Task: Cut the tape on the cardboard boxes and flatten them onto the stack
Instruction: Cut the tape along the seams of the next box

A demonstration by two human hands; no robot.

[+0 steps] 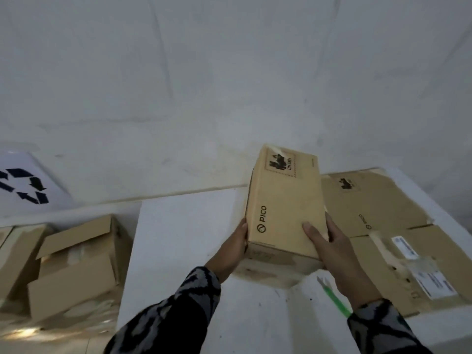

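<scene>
A closed brown cardboard box (283, 200) printed with PICO is held just above the white table (184, 238), between both hands. My left hand (229, 249) holds its left side near the bottom corner. My right hand (337, 254) grips its right edge, thumb lying on the top face. To the right lies the stack of flattened boxes (383, 226) with labels and tape strips. A green-handled cutter (334, 297) lies on the table under my right wrist, partly hidden.
On the floor to the left stand several brown boxes (76, 267), some with open flaps. A white sign with a recycling symbol (25, 185) leans against the wall at far left. A pale wall runs behind the table.
</scene>
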